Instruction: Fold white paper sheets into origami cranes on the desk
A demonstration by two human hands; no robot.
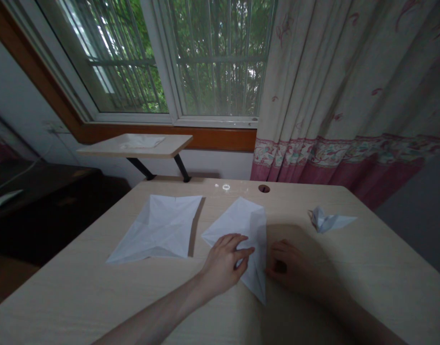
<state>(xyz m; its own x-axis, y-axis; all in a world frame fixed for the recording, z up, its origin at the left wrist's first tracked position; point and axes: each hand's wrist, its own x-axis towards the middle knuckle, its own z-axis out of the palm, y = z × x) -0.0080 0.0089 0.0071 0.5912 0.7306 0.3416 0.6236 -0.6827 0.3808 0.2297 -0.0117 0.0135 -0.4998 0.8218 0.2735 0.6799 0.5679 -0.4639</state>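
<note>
A sheet of white paper [257,225], folded into a pointed shape with a flap along its right side, lies on the table in front of me. My left hand [229,258] rests on the lower middle of this paper, its fingers spread and pressing down. Just beyond the paper's right edge is my right hand [291,266], in shadow. Its fingers are curled, with a gap between them and the thumb, and nothing shows in it. The thumb tip is close to the paper's edge; whether it touches I cannot tell.
To the left lies a creased white sheet [169,227], its edges lifted. A folded paper bird [327,221] sits at the right. Behind, a raised shelf [180,142] on black legs bears more white paper [142,141]. The table [212,316] has a round cable hole [264,189] near its back edge.
</note>
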